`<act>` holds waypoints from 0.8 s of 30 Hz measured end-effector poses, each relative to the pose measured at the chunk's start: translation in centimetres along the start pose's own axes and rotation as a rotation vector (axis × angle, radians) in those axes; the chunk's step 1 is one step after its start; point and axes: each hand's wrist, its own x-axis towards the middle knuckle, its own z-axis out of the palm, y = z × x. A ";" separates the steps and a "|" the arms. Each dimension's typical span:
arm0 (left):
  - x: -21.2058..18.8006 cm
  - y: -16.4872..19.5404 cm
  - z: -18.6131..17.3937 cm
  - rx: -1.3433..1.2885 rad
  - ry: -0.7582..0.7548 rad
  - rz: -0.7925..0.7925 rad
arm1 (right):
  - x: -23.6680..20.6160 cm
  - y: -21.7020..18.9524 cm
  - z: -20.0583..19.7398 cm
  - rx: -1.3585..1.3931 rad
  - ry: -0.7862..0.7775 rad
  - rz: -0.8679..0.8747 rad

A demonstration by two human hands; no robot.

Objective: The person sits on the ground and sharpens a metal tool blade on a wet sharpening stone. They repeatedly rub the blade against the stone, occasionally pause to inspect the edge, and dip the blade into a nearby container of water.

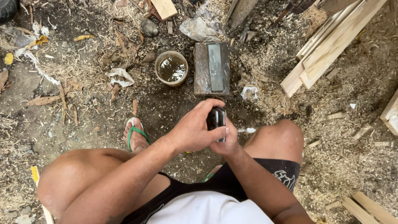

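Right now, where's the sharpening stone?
In the head view the sharpening stone lies set in its wooden block on the ground just ahead of both hands, right beside the tub of murky water on its left.

Ground just far of the hands is a bare dirt strip, open up to the sharpening stone (215,67) in its wooden block (202,70). The cup of murky water (171,68) stands just left of the block, narrow gap between. Far edge is clogged with a rock (149,27), a crumpled plastic sheet (202,25) and offcuts. Stacked wood planks (327,52) wall the far right. Knees and a sandalled foot (135,135) box in the near side.
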 end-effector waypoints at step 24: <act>-4.9 -3.8 -6.7 0.985 -0.341 -0.117 | 15.1 17.4 -3.6 -1.159 0.150 0.678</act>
